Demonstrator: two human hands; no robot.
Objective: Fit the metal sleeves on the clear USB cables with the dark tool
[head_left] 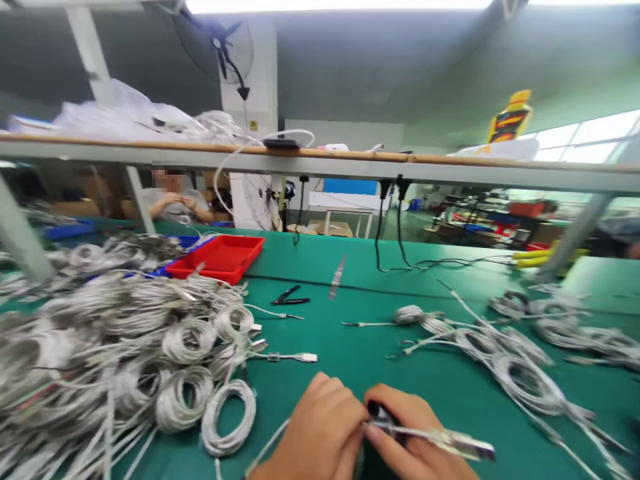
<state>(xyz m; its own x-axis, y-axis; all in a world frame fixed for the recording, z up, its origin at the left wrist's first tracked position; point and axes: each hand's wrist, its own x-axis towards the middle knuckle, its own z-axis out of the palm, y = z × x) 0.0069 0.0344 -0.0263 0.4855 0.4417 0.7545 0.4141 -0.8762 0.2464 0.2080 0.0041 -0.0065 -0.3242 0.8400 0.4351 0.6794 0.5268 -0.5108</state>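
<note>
My left hand [315,433] and my right hand [415,433] meet at the bottom middle, over the green table mat [350,373]. Both are closed in a pinch around one end of a white cable [440,439] whose metal plug sticks out to the right, blurred. A thin length of cable trails down-left from my left hand. A big heap of coiled white cables [125,347] lies to the left of my hands. Looser coiled cables [510,360] lie spread to the right.
A red tray [220,257] and blue trays stand at the back left. Black tweezers [290,297] and a metal strip [337,277] lie mid-table. A shelf rail [350,163] crosses overhead with black cords hanging. Another person sits behind the bench at far left.
</note>
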